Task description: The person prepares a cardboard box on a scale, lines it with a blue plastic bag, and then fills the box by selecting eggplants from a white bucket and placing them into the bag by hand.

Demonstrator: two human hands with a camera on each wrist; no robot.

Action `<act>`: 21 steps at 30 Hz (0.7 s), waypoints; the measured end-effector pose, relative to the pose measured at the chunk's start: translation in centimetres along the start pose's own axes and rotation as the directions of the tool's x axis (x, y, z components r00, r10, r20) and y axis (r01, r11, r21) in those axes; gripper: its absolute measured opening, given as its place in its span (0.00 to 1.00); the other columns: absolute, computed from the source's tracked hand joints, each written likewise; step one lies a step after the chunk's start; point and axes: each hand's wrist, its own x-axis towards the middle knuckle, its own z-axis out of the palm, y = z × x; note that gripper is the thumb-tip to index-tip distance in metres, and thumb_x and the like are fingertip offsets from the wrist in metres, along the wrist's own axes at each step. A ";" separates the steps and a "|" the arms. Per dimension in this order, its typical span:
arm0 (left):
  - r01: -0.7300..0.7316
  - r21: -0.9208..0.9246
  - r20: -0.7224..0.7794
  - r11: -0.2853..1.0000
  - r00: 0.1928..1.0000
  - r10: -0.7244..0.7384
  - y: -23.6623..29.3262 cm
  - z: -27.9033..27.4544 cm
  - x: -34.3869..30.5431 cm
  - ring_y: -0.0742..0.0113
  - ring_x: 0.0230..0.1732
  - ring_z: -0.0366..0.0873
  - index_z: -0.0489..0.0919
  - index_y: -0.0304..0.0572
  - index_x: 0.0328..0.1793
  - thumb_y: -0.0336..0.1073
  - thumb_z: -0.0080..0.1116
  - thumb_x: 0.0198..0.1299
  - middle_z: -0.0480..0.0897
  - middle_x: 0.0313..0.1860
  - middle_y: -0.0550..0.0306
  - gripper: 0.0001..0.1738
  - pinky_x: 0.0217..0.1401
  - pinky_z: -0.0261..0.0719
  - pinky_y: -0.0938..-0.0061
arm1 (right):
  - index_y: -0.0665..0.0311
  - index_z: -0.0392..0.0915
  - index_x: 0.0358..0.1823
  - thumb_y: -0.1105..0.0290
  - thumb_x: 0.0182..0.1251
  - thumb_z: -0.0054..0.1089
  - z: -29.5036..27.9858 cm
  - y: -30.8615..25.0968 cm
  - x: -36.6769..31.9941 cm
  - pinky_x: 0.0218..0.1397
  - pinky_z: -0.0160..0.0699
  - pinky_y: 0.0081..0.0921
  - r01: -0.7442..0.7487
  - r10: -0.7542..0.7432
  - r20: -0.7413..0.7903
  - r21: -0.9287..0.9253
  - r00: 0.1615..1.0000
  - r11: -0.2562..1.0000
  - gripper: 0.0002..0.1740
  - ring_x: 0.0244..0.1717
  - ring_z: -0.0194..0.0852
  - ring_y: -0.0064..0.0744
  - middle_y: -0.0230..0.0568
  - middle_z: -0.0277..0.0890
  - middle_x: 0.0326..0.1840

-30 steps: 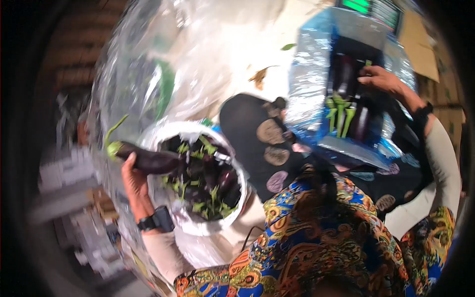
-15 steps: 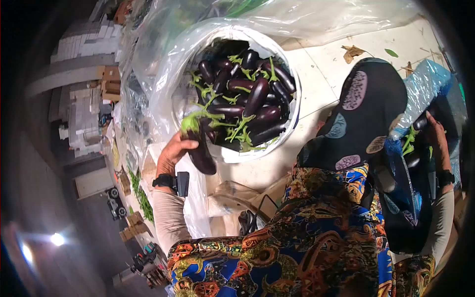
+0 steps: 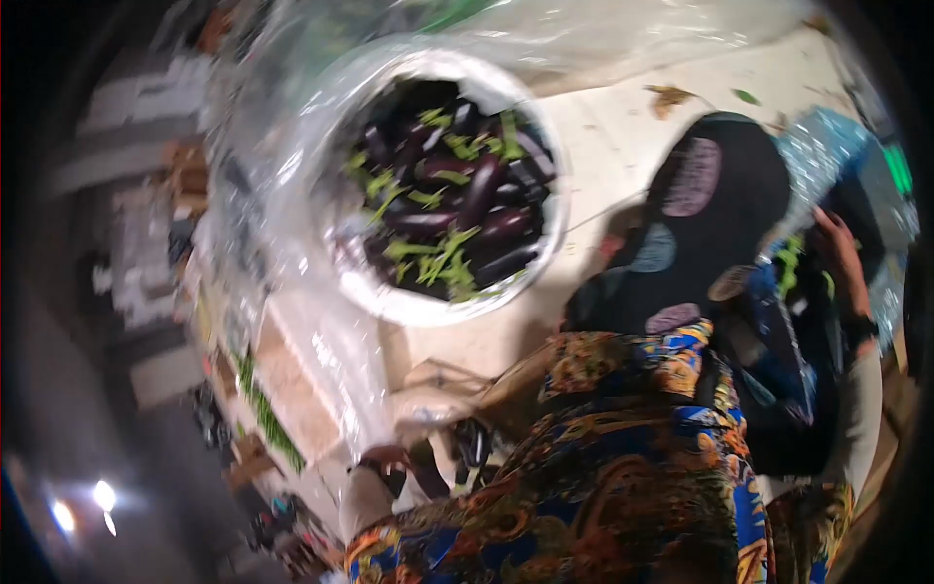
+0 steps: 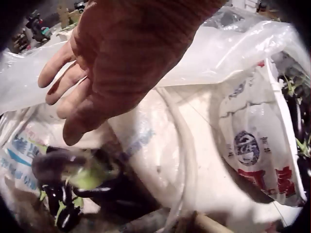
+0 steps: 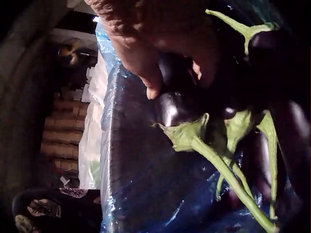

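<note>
My left hand (image 4: 126,58), fingers loosely extended, is above a white printed sack (image 4: 146,141). Just beneath the fingertips a blurred purple eggplant (image 4: 56,165) with a green cap is apart from the hand, over several other eggplants (image 4: 68,216) in the sack. In the head view the left hand (image 3: 387,456) is low on the left beside the patterned shirt. My right hand (image 5: 160,39) grips a dark eggplant (image 5: 177,104) between thumb and fingers inside a blue plastic liner (image 5: 141,194). Its green stem points down and right, next to several more eggplants (image 5: 265,165).
A white bucket-shaped sack (image 3: 559,209) full of eggplants stands on the pale floor, left of my black-trousered leg (image 3: 739,175). Clear plastic sheeting (image 3: 282,195) runs along the left. Dry leaves (image 3: 669,97) lie on the floor, and a green-lit display (image 3: 897,168) is at far right.
My left hand has moved from beside the white sack down toward my body and let go of the eggplant it held. The right hand stays in the blue liner. Earlier, the head view swung right to left.
</note>
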 end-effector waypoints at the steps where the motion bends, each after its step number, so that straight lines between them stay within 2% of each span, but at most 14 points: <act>1: 0.108 0.205 0.008 0.973 0.994 -0.112 0.9 0.8 -0.5 0.43 0.54 0.81 0.71 0.25 0.62 0.38 0.47 0.68 0.82 0.52 0.37 0.24 0.57 0.80 0.51 | 0.69 0.71 0.53 0.57 0.62 0.68 0.2 -2.4 -1.7 0.33 0.66 0.21 -0.125 0.102 0.153 0.147 0.983 0.981 0.27 0.33 0.68 0.22 0.32 0.69 0.33; 2: -0.385 0.388 0.196 0.838 0.922 0.333 2.8 4.4 -4.1 0.50 0.48 0.84 0.79 0.29 0.55 0.38 0.64 0.56 0.83 0.48 0.44 0.24 0.47 0.84 0.61 | 0.60 0.70 0.39 0.57 0.59 0.71 1.3 -5.8 -5.2 0.28 0.62 0.20 -0.089 0.051 0.196 0.192 0.979 0.977 0.20 0.28 0.65 0.19 0.27 0.66 0.27; 3: -0.196 0.262 0.231 0.945 0.963 0.135 7.7 6.6 -5.1 0.52 0.46 0.84 0.79 0.29 0.55 0.38 0.64 0.57 0.84 0.47 0.43 0.23 0.47 0.84 0.63 | 0.54 0.67 0.32 0.56 0.58 0.72 0.9 -6.3 -4.4 0.24 0.57 0.19 -0.129 0.100 0.231 0.115 0.968 0.985 0.20 0.24 0.62 0.17 0.23 0.62 0.22; 4: 0.028 0.156 0.257 0.987 0.964 -0.068 12.5 8.8 -6.1 0.54 0.44 0.85 0.79 0.29 0.56 0.38 0.64 0.58 0.85 0.46 0.42 0.23 0.48 0.83 0.64 | 0.59 0.69 0.34 0.54 0.56 0.73 0.9 -6.7 -4.8 0.26 0.61 0.19 -0.106 0.098 0.145 0.048 0.984 0.993 0.22 0.26 0.65 0.18 0.27 0.64 0.25; 5: 0.161 0.482 -0.112 0.861 0.986 -0.121 18.4 16.2 -8.8 0.44 0.52 0.82 0.75 0.25 0.59 0.47 0.69 0.51 0.81 0.55 0.36 0.36 0.56 0.80 0.52 | 0.65 0.71 0.39 0.52 0.53 0.75 0.5 -5.5 -4.0 0.31 0.69 0.21 -0.107 0.103 0.086 0.045 0.991 0.993 0.27 0.31 0.68 0.22 0.34 0.67 0.34; 6: 0.185 0.550 -0.207 0.814 0.975 -0.082 21.0 16.8 -7.3 0.51 0.48 0.85 0.75 0.26 0.58 0.42 0.73 0.49 0.83 0.52 0.41 0.34 0.51 0.84 0.59 | 0.75 0.68 0.57 0.51 0.51 0.77 0.5 -5.6 -4.3 0.39 0.75 0.24 -0.129 0.122 0.098 0.068 0.988 0.989 0.42 0.39 0.70 0.27 0.41 0.68 0.44; 8: -0.148 0.494 0.138 0.856 0.986 0.091 26.9 17.4 -6.6 0.58 0.44 0.86 0.77 0.28 0.55 0.40 0.70 0.54 0.85 0.45 0.47 0.27 0.45 0.86 0.66 | 0.79 0.52 0.72 0.51 0.51 0.77 1.0 -4.9 -4.1 0.47 0.77 0.24 -0.160 0.150 0.081 0.135 0.985 0.978 0.57 0.45 0.70 0.29 0.45 0.67 0.53; 10: -0.175 0.691 0.048 0.702 0.979 0.196 33.5 24.8 -8.3 0.63 0.36 0.85 0.78 0.30 0.51 0.34 0.62 0.61 0.86 0.36 0.51 0.16 0.43 0.85 0.69 | 0.79 0.40 0.76 0.52 0.51 0.76 0.9 -6.1 -6.2 0.52 0.77 0.25 -0.167 0.145 0.117 0.202 0.982 0.965 0.64 0.48 0.69 0.29 0.48 0.66 0.58; 11: -0.318 0.727 0.152 0.608 0.939 0.309 36.0 27.8 -8.9 0.67 0.34 0.84 0.79 0.31 0.50 0.33 0.60 0.62 0.86 0.34 0.52 0.13 0.41 0.83 0.73 | 0.79 0.39 0.76 0.52 0.52 0.76 0.9 -5.9 -6.1 0.54 0.77 0.24 -0.179 0.152 0.125 0.247 0.980 0.952 0.64 0.48 0.69 0.29 0.50 0.63 0.62; 14: -0.537 0.708 0.295 0.459 0.815 0.499 41.6 34.3 -11.4 0.72 0.33 0.82 0.80 0.33 0.50 0.32 0.57 0.66 0.85 0.33 0.55 0.11 0.41 0.81 0.77 | 0.74 0.66 0.57 0.50 0.55 0.73 0.7 -4.4 -5.0 0.49 0.79 0.23 -0.162 0.133 0.112 0.307 0.985 0.938 0.40 0.36 0.73 0.27 0.38 0.72 0.40; 15: -0.588 0.664 0.342 0.461 0.788 0.512 42.8 37.8 -13.3 0.71 0.34 0.81 0.78 0.33 0.53 0.33 0.57 0.66 0.84 0.33 0.55 0.13 0.41 0.81 0.75 | 0.67 0.70 0.42 0.49 0.56 0.73 0.4 -3.5 -3.1 0.40 0.78 0.19 -0.226 0.198 0.146 0.213 0.969 0.951 0.29 0.29 0.72 0.24 0.32 0.69 0.31; 19: -0.636 0.670 0.282 0.383 0.695 0.662 46.0 40.2 -12.5 0.71 0.38 0.80 0.76 0.32 0.54 0.37 0.60 0.62 0.83 0.38 0.54 0.19 0.44 0.79 0.77 | 0.71 0.74 0.41 0.47 0.54 0.74 0.4 -5.6 -5.4 0.41 0.79 0.24 -0.208 0.203 0.059 0.091 0.977 0.974 0.32 0.34 0.75 0.28 0.37 0.72 0.37; 20: -0.624 0.696 0.252 0.355 0.675 0.694 46.2 40.5 -12.0 0.72 0.38 0.80 0.75 0.31 0.55 0.36 0.59 0.61 0.83 0.38 0.55 0.19 0.44 0.78 0.78 | 0.76 0.70 0.49 0.47 0.52 0.75 0.6 -5.6 -5.1 0.53 0.80 0.33 -0.226 0.212 0.129 0.108 0.969 0.968 0.39 0.42 0.78 0.34 0.45 0.74 0.45; 21: -0.642 0.667 0.256 0.379 0.675 0.692 46.3 39.9 -10.9 0.72 0.39 0.79 0.75 0.31 0.56 0.36 0.59 0.62 0.82 0.38 0.56 0.20 0.44 0.77 0.78 | 0.80 0.60 0.59 0.46 0.50 0.75 1.3 -5.6 -5.1 0.54 0.78 0.33 -0.211 0.190 0.128 0.183 0.973 0.960 0.50 0.46 0.77 0.35 0.51 0.72 0.50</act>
